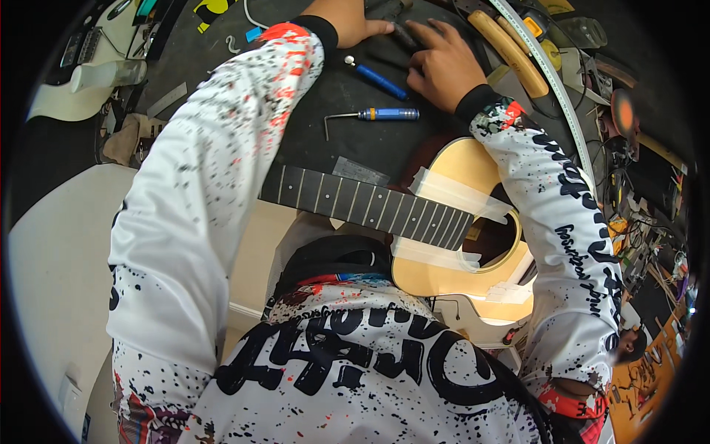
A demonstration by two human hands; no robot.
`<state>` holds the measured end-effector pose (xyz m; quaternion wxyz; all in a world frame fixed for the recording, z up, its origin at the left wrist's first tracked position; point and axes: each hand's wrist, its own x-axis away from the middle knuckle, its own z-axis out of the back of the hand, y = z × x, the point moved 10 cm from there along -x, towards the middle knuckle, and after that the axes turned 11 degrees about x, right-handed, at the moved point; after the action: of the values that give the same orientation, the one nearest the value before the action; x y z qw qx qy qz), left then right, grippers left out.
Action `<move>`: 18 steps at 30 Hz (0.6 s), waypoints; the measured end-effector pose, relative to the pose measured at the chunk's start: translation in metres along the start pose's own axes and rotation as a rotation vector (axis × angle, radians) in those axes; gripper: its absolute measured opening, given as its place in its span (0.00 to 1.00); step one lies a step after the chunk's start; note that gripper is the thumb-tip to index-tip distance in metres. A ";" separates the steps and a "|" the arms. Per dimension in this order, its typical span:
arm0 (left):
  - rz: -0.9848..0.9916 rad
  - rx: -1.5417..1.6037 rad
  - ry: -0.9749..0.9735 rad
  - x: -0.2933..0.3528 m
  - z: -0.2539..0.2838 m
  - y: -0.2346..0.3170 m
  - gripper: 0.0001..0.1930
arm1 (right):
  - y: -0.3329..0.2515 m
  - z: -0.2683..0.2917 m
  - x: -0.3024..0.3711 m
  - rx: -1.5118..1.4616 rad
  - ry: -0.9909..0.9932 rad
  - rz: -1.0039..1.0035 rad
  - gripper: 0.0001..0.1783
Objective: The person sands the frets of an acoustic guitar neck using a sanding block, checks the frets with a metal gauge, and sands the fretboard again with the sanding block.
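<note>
At the top of the view, my left hand lies over the dark bench with its thumb stretched to the right; its other fingers are cut off by the upper edge. My right hand is beside it, open, fingers apart, fingertips at a dark rod-shaped thing whose kind I cannot make out. Below the hands lie a blue-handled tool with a pale round tip and a hex driver with a bent end. An acoustic guitar lies across my lap, strips of masking tape beside its fretboard.
A long metal ruler and a curved wooden piece lie at the right. Cluttered tools and cables fill the far right. A clear jar lies at the left, near a white guitar-like body. A grey flat plate lies behind the fretboard.
</note>
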<state>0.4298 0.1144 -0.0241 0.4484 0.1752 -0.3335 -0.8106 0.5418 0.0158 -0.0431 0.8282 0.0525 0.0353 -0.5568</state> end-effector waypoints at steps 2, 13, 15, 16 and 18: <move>-0.114 0.011 0.014 0.016 0.021 0.033 0.26 | 0.015 0.013 0.005 0.003 0.094 -0.020 0.10; -0.132 0.397 -0.430 0.145 0.044 0.065 0.22 | -0.063 0.105 0.065 -0.708 -0.161 -0.198 0.06; -0.089 0.474 -0.450 0.148 0.027 0.059 0.18 | -0.072 0.098 0.073 -0.753 -0.178 -0.269 0.06; -0.023 0.502 -0.549 0.152 0.012 0.053 0.16 | -0.072 0.093 0.077 -0.796 -0.184 -0.330 0.06; 0.071 0.575 -0.622 0.160 -0.004 0.047 0.11 | -0.074 0.095 0.078 -0.775 -0.197 -0.339 0.07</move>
<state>0.3753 -0.0396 0.0078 0.2868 0.0288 -0.6713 -0.6828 0.5024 -0.0959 0.0380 0.6832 -0.3221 0.1705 -0.6328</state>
